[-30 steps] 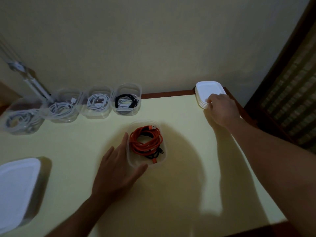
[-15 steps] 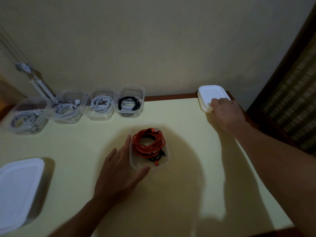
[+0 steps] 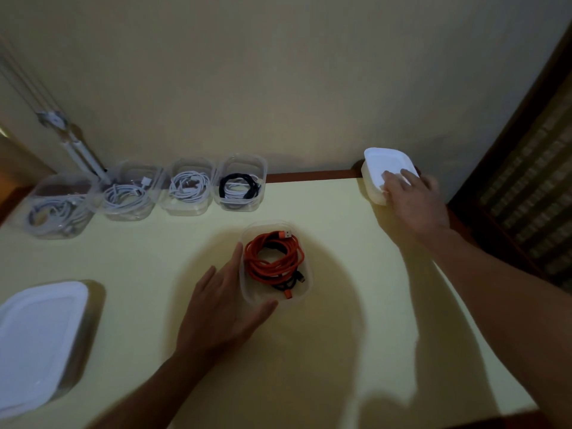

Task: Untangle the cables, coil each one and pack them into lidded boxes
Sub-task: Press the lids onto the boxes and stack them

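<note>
On my far left a big container with a white lid (image 3: 37,342) sits at the near edge of the pale yellow surface (image 3: 356,243). Behind it a metal stand (image 3: 80,153) leans up against the cream wall (image 3: 278,88). Along that wall runs a row of four open clear boxes. The first (image 3: 58,209), second (image 3: 130,193) and third (image 3: 188,190) each hold coiled white cable. The fourth (image 3: 241,184) holds a black coil with a white one.

In the middle stands another clear box (image 3: 305,300), lidless, with an orange cable (image 3: 272,258) coiled inside over a darker one. My left grip (image 3: 223,311) lies flat on the surface against it. Its fingers are straight along the box's left wall, its thumb is stretched along the near wall, and it clasps nothing.

A strip of dark wood trim (image 3: 309,175) shows at the back edge of the surface. In the far right corner sits a stack of white lids (image 3: 380,162). My right grip (image 3: 414,202) is on it, fingers spread over the top lid. It is blurred, so I cannot tell whether it has pinched a lid. Right of that stands a dark-framed patterned panel (image 3: 526,187). The room is dim.
</note>
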Available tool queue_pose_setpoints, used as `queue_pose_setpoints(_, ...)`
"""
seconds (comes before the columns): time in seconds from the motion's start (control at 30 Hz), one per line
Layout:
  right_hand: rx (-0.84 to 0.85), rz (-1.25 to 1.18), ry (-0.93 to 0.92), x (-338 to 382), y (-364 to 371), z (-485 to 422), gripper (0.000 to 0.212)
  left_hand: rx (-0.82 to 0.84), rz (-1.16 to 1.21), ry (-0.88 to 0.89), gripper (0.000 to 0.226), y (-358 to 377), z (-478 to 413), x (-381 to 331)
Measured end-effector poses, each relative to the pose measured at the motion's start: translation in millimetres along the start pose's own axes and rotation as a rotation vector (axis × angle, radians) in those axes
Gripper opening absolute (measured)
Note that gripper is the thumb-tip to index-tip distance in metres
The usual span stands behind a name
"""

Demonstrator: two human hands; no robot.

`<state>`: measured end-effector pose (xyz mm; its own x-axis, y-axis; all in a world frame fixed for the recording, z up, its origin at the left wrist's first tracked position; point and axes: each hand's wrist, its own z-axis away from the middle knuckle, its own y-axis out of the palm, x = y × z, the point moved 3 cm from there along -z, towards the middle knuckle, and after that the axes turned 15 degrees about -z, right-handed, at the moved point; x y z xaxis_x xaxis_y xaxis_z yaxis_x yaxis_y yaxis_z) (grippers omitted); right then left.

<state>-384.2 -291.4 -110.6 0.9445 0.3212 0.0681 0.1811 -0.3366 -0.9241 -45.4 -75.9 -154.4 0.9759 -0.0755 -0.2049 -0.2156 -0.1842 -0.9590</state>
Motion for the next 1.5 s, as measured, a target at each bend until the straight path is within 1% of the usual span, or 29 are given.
queue_pose_setpoints(0.07,-0.048,-0.033,-0.064,18,-7,6,0.036,-0.002,0.001,0.005,0.107,-1,1,0)
queue_pose_setpoints(0.13,-0.046,-0.095,-0.131,45,-15,17,0.042,-0.004,0.005,0.003,0.107,-1,1,-1)
queue_pose_setpoints(0.2,-0.03,-0.158,-0.204,73,-20,29,0.043,-0.002,-0.005,0.001,0.108,-1,0,-1)
queue_pose_setpoints(0.3,-0.011,-0.244,-0.29,113,-25,49,0.032,0.009,-0.033,-0.002,0.11,-1,-2,0)
queue_pose_setpoints(0.4,0.019,-0.348,-0.335,150,-34,73,0.032,0.006,-0.029,0.0,0.11,0,-1,0)
queue_pose_setpoints(0.47,0.057,-0.387,-0.365,170,-40,88,0.035,0.008,-0.025,-0.014,0.112,-1,0,-1)
queue_pose_setpoints(0.53,0.132,-0.408,-0.384,185,-43,101,0.041,0.011,-0.009,-0.031,0.115,-1,0,0)
queue_pose_setpoints(0.63,0.199,-0.43,-0.426,200,-44,113,0.038,-0.001,0.014,-0.038,0.117,-2,1,-1)
queue_pose_setpoints(0.67,0.229,-0.448,-0.431,204,-46,115,0.04,-0.014,0.015,-0.04,0.116,-2,1,-1)
queue_pose_setpoints(0.73,0.321,-0.514,-0.404,208,-48,115,0.052,-0.029,0.017,-0.046,0.113,-1,1,-1)
queue_pose_setpoints(0.8,0.33,-0.607,-0.37,212,-51,112,0.059,-0.025,0.004,-0.037,0.112,0,-1,-1)
queue_pose_setpoints(0.87,0.229,-0.693,-0.278,212,-51,101,0.046,-0.013,-0.001,-0.033,0.114,2,-1,1)
queue_pose_setpoints(0.9,0.189,-0.689,-0.222,210,-49,92,0.042,-0.008,0.001,-0.034,0.114,3,-2,2)
queue_pose_setpoints(0.93,0.205,-0.635,-0.169,210,-45,84,0.046,-0.003,0.004,-0.036,0.114,3,-1,2)
queue_pose_setpoints(1.0,0.358,-0.439,-0.092,212,-31,70,0.066,0.003,0.008,-0.037,0.113,4,-1,3)
queue_pose_setpoints(1.07,0.478,-0.297,-0.085,218,-17,67,0.079,-0.01,0.016,-0.027,0.112,2,-1,2)
queue_pose_setpoints(1.13,0.514,-0.277,-0.1,227,-8,70,0.079,-0.016,0.016,-0.006,0.11,2,-1,2)
queue_pose_setpoints(1.2,0.511,-0.301,-0.112,235,-5,74,0.077,-0.018,0.019,0.008,0.108,3,0,2)
queue_pose_setpoints(1.33,0.519,-0.362,-0.068,238,-2,79,0.074,-0.016,0.092,0.003,0.099,0,3,1)
queue_pose_setpoints(1.43,0.539,-0.373,-0.044,237,-1,83,0.072,-0.01,0.195,-0.001,0.081,-3,5,4)
queue_pose_setpoints(1.5,0.531,-0.368,-0.046,237,-1,84,0.071,-0.004,0.316,-0.048,0.066,-4,5,7)
